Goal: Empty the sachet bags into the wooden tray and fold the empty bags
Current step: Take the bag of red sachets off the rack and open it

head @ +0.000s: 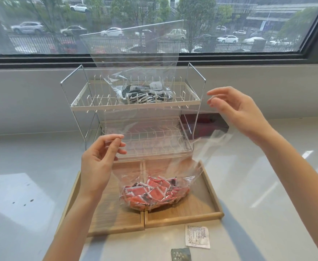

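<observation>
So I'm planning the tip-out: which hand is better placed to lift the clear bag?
Probably the left hand: it already pinches the clear bag over the wooden tray. The right hand is open, apparently off it.

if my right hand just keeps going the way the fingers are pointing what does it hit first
The right hand is open with its fingers pointing left. The first thing in that line looks like the upright sheet of the clear plastic bag, or the wire rack near its top shelf. Depth is unclear from this one view.

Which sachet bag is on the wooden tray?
The clear bag of red sachets, pinched by the left hand; the bag of grey sachets sits on the rack's top shelf.
</observation>
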Motion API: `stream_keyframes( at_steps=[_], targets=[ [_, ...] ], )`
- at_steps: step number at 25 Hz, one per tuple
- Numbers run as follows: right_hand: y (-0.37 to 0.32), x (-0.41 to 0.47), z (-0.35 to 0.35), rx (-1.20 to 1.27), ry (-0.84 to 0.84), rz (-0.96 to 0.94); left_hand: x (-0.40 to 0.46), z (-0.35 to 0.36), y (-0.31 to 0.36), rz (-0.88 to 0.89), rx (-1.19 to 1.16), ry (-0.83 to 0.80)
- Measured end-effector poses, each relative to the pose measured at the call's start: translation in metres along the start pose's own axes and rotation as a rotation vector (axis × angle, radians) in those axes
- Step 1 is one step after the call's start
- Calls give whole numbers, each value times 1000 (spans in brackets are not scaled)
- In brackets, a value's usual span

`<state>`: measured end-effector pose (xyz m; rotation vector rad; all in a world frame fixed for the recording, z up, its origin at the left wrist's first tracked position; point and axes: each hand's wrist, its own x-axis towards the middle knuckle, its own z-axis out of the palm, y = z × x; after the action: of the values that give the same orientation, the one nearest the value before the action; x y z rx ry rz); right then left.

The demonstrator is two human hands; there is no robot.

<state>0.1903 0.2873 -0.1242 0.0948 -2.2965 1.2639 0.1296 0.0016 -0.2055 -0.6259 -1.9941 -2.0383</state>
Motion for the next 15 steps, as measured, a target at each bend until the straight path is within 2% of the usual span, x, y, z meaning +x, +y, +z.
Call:
stream_keyframes(
  at_steps=[3,6,13,15],
  targets=[
    [21,-13,3,237,90,92,1,0,-2,-6,-11,36],
    [57,-44,23,418,46,219,1,2,-5,-7,-30,59],
    [125,-125,103,285,-286,548,4,6,-8,8,-39,109],
    [135,-133,120,264,-324,614,4,7,-9,14,-38,102]
  ],
)
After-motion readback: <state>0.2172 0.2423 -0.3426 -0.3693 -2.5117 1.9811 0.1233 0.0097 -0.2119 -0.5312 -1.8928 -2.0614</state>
